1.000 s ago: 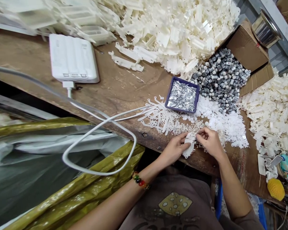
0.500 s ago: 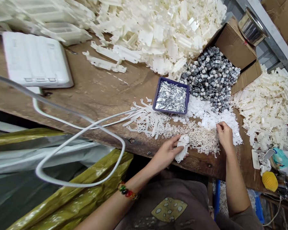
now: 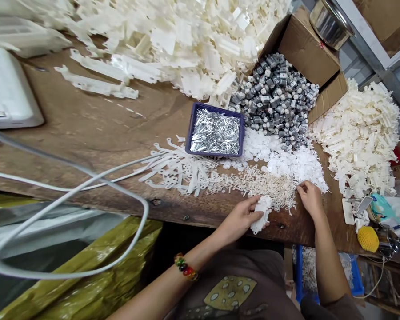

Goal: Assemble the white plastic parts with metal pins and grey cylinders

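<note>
At the left of the bench (image 3: 96,126) we see a white box (image 3: 10,89), and below it a looped cable (image 3: 40,274) running toward a spread of strips (image 3: 176,171). Behind the strips, a purple tray (image 3: 216,154) holds metal pins (image 3: 216,133).

Next comes the left hand (image 3: 240,218), gripping a white plate (image 3: 262,209) between thumb and fingers over the bench's near edge. We read the plate's long axis as running from the body outward, its far end leaning right toward the small bits (image 3: 266,184).

Beyond the bits lie the discs (image 3: 288,162) and, farther back, grey pieces (image 3: 280,98). To the right of the plate is the right hand (image 3: 310,198), its thumb and forefinger drawn together where bits and discs meet; we cannot tell whether anything is pinched there.

The relation that counts, we judge, is this gap: the plate lies left of the right fingertips and a little nearer the body, apart from them. The right hand is the nearer one to the discs.
</note>
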`<state>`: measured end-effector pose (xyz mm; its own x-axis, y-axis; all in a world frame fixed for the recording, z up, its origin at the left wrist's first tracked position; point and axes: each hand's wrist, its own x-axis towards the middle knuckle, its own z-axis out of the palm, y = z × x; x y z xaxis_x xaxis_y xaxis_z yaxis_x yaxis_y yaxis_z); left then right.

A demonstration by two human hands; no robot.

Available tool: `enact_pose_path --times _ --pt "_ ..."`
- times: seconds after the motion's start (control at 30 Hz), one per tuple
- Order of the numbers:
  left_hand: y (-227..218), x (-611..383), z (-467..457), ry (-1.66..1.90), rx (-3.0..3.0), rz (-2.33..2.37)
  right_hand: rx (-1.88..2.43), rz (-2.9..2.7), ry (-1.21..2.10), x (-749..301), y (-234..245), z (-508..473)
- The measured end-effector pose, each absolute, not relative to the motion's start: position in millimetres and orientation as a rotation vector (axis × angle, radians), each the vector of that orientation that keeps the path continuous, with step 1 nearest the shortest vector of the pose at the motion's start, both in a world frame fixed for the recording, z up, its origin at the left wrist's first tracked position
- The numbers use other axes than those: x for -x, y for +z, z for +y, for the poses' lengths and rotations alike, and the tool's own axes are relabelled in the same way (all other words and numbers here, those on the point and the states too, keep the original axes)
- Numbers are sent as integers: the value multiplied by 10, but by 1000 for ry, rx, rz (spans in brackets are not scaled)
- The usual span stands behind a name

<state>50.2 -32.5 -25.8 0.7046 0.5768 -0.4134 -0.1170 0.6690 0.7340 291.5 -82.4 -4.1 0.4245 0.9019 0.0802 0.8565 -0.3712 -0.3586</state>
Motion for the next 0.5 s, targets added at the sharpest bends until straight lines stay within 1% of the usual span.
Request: enact_pose_path --times 0.13,0.23,0.43,0.5 --pt "-299 -580 -341 431 -800 683 2302 -1368 218 -2929 -122 -831" --pt "-309 -608 -335 425 -848 680 2251 -1366 213 -2941 -130 -881" --pt "-264 -615 -349 425 -855 681 2267 -1777 -23 -2839 -69 -912" --pt "-257 -613 -351 427 -878 675 2301 -1847 -49 -2845 -49 -898"
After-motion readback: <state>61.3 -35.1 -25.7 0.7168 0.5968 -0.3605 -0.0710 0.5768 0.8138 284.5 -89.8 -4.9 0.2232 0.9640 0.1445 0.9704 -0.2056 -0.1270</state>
